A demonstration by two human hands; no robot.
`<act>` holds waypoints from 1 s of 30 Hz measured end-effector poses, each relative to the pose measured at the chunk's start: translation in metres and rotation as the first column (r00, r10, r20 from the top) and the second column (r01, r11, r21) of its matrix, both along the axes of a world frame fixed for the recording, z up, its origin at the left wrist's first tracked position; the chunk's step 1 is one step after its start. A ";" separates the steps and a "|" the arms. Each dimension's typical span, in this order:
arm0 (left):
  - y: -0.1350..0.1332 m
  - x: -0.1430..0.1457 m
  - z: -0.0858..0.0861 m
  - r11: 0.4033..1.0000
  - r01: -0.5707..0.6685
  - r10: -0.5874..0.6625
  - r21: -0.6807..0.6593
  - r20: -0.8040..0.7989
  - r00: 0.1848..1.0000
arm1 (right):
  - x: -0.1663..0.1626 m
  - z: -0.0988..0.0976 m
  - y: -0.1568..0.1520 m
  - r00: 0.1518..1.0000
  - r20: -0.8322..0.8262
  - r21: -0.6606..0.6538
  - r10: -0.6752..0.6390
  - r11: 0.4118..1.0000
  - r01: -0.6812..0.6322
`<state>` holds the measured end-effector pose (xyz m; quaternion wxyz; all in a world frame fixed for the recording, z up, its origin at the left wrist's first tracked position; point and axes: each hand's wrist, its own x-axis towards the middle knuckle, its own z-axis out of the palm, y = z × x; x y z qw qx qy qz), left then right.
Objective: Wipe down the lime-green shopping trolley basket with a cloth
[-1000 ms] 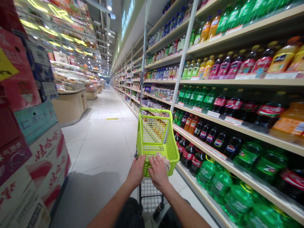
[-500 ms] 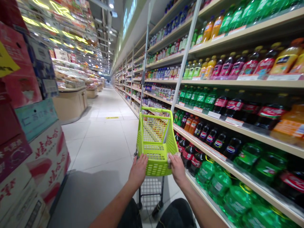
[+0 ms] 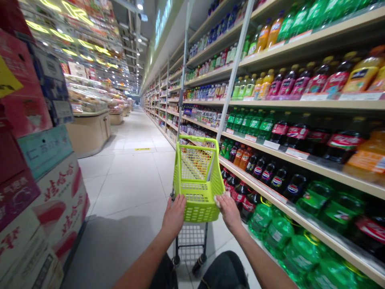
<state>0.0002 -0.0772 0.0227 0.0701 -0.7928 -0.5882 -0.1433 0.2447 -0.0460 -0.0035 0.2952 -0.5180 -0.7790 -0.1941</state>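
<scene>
A lime-green plastic shopping cart (image 3: 201,212) on a dark wheeled frame stands directly before me, its perforated basket holding nothing that I can see. My left hand (image 3: 174,212) grips the basket's near left corner, fingers pointing forward along its side. At the near right corner, my right hand (image 3: 229,212) is closed on a crumpled white wipe (image 3: 217,201) and presses it against the green plastic. Most of the wipe is hidden under the fingers.
Long drink shelves (image 3: 300,105) full of bottles run along the right, close to the cart. Stacked drink cartons (image 3: 60,192) stand at the left. A rounded display counter (image 3: 87,134) is farther up the tiled aisle (image 3: 129,180). My knees (image 3: 224,269) flank the cart's lower frame.
My right hand, with the wipe, has shifted slightly right along the basket's corner. The left hand and the cart have barely moved.
</scene>
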 end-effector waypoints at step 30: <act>0.002 -0.013 -0.005 0.997 0.027 -0.027 -0.078 -0.006 1.000 | -0.026 -0.012 0.004 0.977 -0.202 0.032 0.065 0.998 -0.060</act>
